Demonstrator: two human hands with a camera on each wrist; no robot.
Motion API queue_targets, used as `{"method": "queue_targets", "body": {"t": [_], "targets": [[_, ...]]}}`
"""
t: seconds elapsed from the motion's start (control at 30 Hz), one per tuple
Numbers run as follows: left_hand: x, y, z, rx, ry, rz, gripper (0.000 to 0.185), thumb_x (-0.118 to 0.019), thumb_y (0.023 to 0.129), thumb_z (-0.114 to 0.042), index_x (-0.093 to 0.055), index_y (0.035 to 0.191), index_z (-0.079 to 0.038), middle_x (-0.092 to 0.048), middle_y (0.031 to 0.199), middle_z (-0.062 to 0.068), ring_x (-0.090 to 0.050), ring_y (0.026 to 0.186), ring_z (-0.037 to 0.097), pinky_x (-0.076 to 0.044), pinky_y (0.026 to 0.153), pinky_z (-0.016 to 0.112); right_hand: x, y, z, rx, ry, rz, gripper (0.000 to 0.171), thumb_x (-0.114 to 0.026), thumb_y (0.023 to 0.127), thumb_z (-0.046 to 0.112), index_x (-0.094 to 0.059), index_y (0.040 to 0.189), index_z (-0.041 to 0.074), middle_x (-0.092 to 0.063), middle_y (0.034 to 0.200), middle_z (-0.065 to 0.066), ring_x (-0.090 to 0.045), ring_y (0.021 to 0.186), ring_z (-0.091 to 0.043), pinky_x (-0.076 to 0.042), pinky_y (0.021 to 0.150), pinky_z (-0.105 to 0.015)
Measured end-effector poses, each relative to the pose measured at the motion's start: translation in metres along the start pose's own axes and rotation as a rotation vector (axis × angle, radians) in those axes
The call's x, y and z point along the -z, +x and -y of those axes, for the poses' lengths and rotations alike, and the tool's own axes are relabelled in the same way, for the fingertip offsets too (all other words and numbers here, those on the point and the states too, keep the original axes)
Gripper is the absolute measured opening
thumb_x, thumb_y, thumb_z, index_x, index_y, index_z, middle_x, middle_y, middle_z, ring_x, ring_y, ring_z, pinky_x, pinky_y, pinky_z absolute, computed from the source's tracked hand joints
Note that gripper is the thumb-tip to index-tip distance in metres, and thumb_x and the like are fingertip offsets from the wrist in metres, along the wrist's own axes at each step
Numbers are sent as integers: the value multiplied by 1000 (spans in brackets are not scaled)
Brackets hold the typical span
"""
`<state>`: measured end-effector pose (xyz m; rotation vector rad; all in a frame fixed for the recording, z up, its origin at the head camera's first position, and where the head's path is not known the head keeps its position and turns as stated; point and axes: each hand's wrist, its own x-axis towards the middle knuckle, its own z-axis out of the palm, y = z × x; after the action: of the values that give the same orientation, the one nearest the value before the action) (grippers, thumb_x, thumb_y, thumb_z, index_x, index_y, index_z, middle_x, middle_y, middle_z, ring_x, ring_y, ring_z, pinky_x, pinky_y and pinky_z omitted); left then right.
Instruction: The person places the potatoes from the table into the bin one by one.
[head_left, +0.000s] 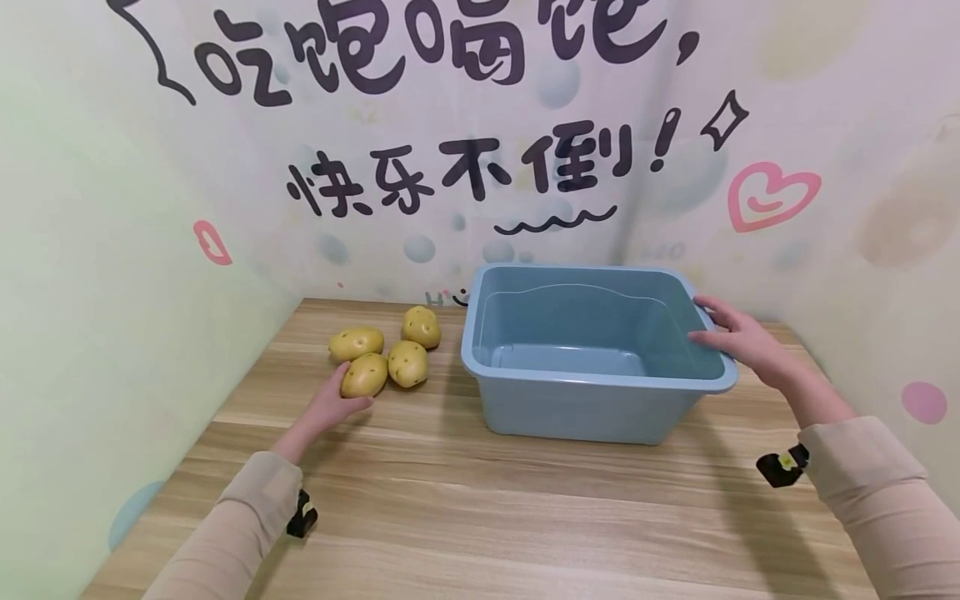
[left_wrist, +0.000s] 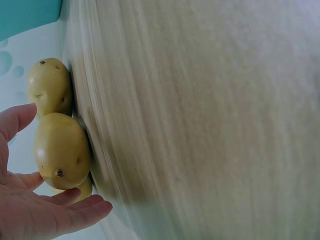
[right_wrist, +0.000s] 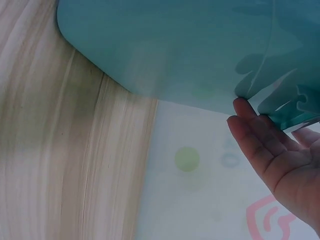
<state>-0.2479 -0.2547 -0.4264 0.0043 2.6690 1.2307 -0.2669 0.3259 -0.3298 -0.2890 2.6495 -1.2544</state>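
Several yellow potatoes lie close together at the table's far left. My left hand point(head_left: 331, 406) reaches round the nearest potato point(head_left: 365, 376), thumb and fingers spread on either side. In the left wrist view, fingertips touch or nearly touch that potato point(left_wrist: 62, 151), while the thumb stands off it; another potato point(left_wrist: 50, 87) sits just above. Further potatoes point(head_left: 408, 364) rest against it or close by. At the right end of the blue plastic bin point(head_left: 585, 408), my right hand point(head_left: 742, 337) holds the rim. The right wrist view shows its fingers point(right_wrist: 252, 142) outside the bin wall.
The wood-grain table point(head_left: 480, 517) runs up to a back wall point(head_left: 420, 183) printed with large black characters. A pale side wall point(head_left: 112, 292) borders the left. The bin stands upright near the back, right of the potatoes.
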Motion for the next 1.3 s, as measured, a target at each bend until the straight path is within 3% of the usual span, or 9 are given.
{"method": "queue_targets", "body": {"t": [0.3, 0.47, 0.6, 0.7, 0.77, 0.87, 1.1, 1.2, 1.3], "targets": [[0, 1, 2, 4, 8, -8, 83, -56, 87, -19, 0, 144, 6, -5, 145, 35, -10, 132, 49, -15, 105, 60, 0, 2, 0, 3, 14, -1, 76, -53, 92, 30, -7, 146, 5, -11, 146, -32, -20, 128, -51, -28, 95, -66], [-1, 2, 3, -2, 6, -20, 83, -57, 87, -18, -1, 143, 6, -7, 144, 36, -12, 132, 49, -16, 105, 59, 4, -1, -6, 62, 44, 85, 77, -53, 92, 24, -1, 147, 8, -6, 149, -27, -16, 130, -47, -28, 96, -64], [-1, 3, 2, -6, 7, -27, 82, -57, 86, -18, -2, 143, 7, -9, 144, 36, -14, 131, 49, -17, 105, 59, 9, -3, -9, 75, 71, 171, 79, -51, 92, 19, 5, 147, 15, 1, 151, -21, -12, 132, -43, -39, 96, -38], [-1, 5, 2, -14, 13, -30, 82, -57, 87, -18, -3, 143, 8, -10, 144, 36, -15, 131, 48, -17, 105, 58, 11, -5, -11, 73, 85, 206, 80, -51, 93, 17, 8, 147, 18, 7, 152, -18, -6, 134, -43, -39, 85, -16], [-2, 5, 3, -20, 16, -31, 82, -57, 87, -17, -3, 143, 8, -10, 144, 35, -15, 132, 48, -17, 106, 58, 12, -5, -13, 80, 97, 221, 80, -51, 93, 16, 9, 147, 19, 9, 151, -19, -3, 134, -44, -38, 82, -12], [-2, 6, 4, -27, 21, -35, 81, -56, 87, -17, -3, 142, 9, -10, 144, 36, -14, 131, 49, -16, 106, 58, 12, -4, -14, 88, 91, 221, 80, -50, 93, 16, 8, 147, 19, 6, 151, -21, -8, 132, -45, -39, 85, -17], [-3, 9, 8, -29, 26, -64, 81, -57, 85, -15, -5, 143, 8, -11, 144, 36, -15, 131, 49, -16, 105, 59, 7, -3, -15, 82, 83, 164, 74, -50, 93, 18, 1, 146, 14, -9, 147, -25, -23, 126, -42, -31, 95, -58], [-3, 11, 10, -27, 41, -84, 81, -57, 84, -15, -7, 143, 8, -13, 143, 36, -16, 131, 49, -17, 105, 59, 6, -2, -14, 73, 68, 134, 70, -50, 94, 21, -3, 145, 14, -13, 145, -23, -29, 123, -34, -33, 94, -54], [-4, 13, 11, -40, 57, -109, 78, -57, 83, -13, -10, 142, 9, -16, 142, 36, -19, 130, 49, -18, 105, 59, 5, -2, -14, 73, 47, 111, 66, -50, 94, 22, -7, 144, 14, -19, 143, -21, -36, 116, -18, -37, 90, -42]]}}
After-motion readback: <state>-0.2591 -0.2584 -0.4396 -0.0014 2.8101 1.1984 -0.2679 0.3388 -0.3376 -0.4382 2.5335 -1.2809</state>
